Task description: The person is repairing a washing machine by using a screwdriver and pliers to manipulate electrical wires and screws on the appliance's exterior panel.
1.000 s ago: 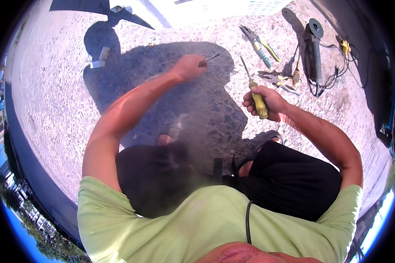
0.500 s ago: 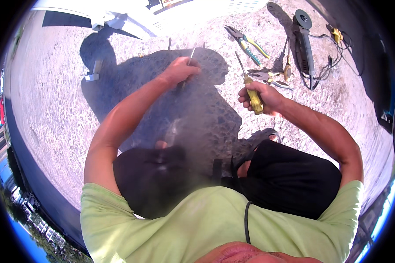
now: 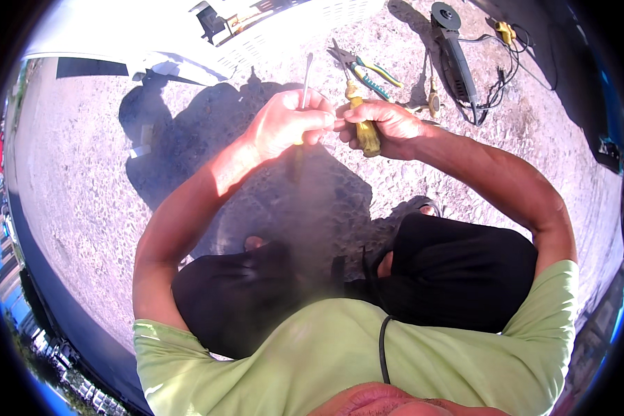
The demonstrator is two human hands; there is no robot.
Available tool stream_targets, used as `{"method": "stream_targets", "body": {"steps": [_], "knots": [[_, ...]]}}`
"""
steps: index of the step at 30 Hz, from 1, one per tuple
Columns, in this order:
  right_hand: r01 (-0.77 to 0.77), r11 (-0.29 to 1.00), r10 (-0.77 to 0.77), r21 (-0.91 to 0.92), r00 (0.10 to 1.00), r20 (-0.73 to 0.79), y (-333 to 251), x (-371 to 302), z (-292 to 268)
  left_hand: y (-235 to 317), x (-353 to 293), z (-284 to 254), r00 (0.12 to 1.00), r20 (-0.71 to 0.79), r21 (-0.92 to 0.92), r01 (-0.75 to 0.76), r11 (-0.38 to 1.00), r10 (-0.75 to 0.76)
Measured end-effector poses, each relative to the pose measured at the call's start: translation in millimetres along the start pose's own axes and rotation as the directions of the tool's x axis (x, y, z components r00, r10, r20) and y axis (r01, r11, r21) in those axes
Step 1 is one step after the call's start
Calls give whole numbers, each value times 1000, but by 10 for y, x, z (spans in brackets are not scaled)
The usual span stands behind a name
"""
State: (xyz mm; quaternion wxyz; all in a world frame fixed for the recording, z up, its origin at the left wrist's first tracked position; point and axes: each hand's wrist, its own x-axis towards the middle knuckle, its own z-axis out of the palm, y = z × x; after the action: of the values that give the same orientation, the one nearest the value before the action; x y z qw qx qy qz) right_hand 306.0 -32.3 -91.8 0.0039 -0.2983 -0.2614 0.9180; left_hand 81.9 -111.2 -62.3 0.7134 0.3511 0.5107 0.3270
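My left hand (image 3: pixel 284 126) is closed on a flat-bladed screwdriver (image 3: pixel 307 76), its metal shaft pointing up past the fingers and its handle mostly hidden below. Beside it, my right hand (image 3: pixel 392 128) grips a yellow-handled screwdriver (image 3: pixel 369 139), also with its shaft upward. The fingertips of both hands meet or nearly meet between the two tools. Just beyond them, pliers (image 3: pixel 367 75) with green and yellow handles lie on the ground. Further right rests another screwdriver (image 3: pixel 434 102) with a brownish handle.
An angle grinder (image 3: pixel 457 66) lies at the far right, its cord looping to a yellow plug (image 3: pixel 506 32). A small pale metal piece (image 3: pixel 141 149) sits in my shadow at left. A white panel (image 3: pixel 284 41) stands at the back. My knees frame the rough stony ground.
Both hands have come together, the left moving right and the right moving left and away from me. Each still holds its screwdriver. The whole view has shifted slightly.
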Motion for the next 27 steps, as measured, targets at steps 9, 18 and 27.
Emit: {"method": "stream_targets", "body": {"steps": [9,18,27], "knots": [[41,997,-43,-68,999,-21,-57,-90,95,92,-160,185,996,-89,-85,12,996,-20],[65,992,-62,-110,998,27,-62,-127,32,45,-145,238,996,-80,-18,-29,999,27],[54,998,-56,-41,997,-47,-56,-144,11,74,-134,325,989,-133,121,-50,991,66]]}}
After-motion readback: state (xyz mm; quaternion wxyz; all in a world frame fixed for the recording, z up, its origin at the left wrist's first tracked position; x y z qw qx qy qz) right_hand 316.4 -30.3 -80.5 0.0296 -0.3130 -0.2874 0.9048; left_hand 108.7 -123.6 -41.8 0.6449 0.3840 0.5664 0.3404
